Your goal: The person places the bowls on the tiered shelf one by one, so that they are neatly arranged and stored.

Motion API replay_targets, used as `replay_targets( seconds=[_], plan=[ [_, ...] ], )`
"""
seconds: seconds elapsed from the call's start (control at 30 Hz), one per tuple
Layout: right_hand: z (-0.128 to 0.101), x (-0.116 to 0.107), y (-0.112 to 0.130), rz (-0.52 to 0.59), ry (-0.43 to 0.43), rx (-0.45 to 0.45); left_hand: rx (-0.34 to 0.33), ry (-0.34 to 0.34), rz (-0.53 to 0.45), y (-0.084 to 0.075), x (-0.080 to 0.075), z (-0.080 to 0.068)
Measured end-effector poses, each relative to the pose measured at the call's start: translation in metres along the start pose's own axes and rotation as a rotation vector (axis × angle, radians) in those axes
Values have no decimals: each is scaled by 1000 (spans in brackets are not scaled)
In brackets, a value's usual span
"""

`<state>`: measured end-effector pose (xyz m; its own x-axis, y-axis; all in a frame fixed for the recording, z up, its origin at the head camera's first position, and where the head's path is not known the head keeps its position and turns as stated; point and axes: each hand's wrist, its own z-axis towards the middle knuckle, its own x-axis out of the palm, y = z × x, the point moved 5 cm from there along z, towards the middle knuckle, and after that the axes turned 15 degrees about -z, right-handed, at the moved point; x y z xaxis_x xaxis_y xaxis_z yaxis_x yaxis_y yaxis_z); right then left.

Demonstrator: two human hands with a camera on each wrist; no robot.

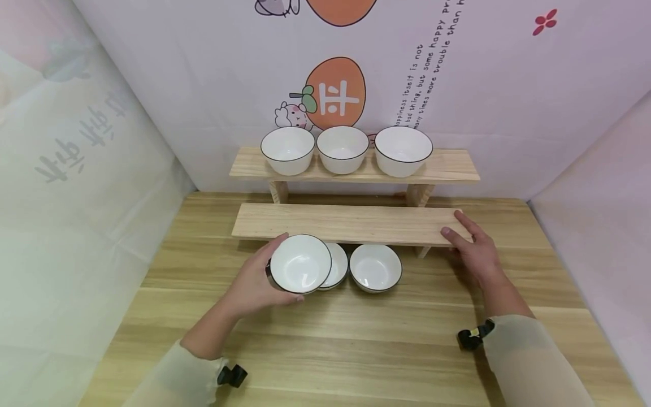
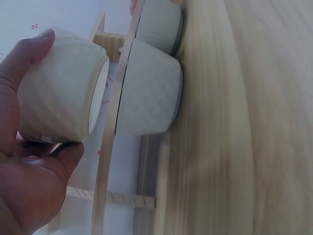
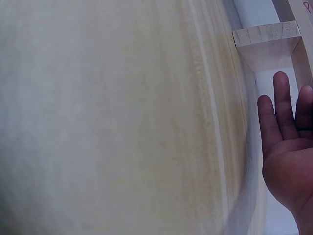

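Note:
In the head view my left hand [image 1: 259, 282] grips a white bowl [image 1: 301, 264] with a dark rim, held in front of the lower wooden shelf [image 1: 335, 221]. The left wrist view shows the thumb and fingers around the faceted outer wall of this bowl [image 2: 63, 85]. Two more white bowls, one partly hidden behind the held bowl and another bowl [image 1: 375, 268], stand at the lower shelf's front edge. My right hand [image 1: 478, 249] touches that shelf's right end, its thumb on the top face. Straight fingers [image 3: 282, 105] show in the right wrist view.
Three white bowls [image 1: 343, 149] stand in a row on the upper shelf [image 1: 452, 165]. Wooden supports [image 1: 420, 194] hold up the shelves on a wood-grain table [image 1: 356, 345]. Printed white cloth [image 1: 203, 73] hangs behind and at the sides.

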<state>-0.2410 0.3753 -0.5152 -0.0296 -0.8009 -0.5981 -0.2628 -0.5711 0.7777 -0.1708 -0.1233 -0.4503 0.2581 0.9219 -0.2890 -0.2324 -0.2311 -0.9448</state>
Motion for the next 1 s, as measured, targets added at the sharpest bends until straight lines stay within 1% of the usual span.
replay_targets(
  seconds=[0.2, 0.3, 0.43, 0.53, 0.83, 1.0],
  plan=[
    [0, 0, -1, -4, -1, -7, -14, -15, -18, -3, 10, 9],
    [0, -1, -1, 2, -3, -6, -42, -28, -22, -6, 14, 13],
    [1, -1, -2, -9, 3, 1, -97, -50, -43, -9, 19, 18],
    [2, -1, -2, -26, 6, 3, -118, -58, -68, -9, 23, 22],
    [4, 0, -3, 0, 6, -6, -123, -58, -155, -9, 39, 36],
    [4, 1, -4, 44, 17, -5, -138, -76, -169, -11, 45, 42]
  ],
)
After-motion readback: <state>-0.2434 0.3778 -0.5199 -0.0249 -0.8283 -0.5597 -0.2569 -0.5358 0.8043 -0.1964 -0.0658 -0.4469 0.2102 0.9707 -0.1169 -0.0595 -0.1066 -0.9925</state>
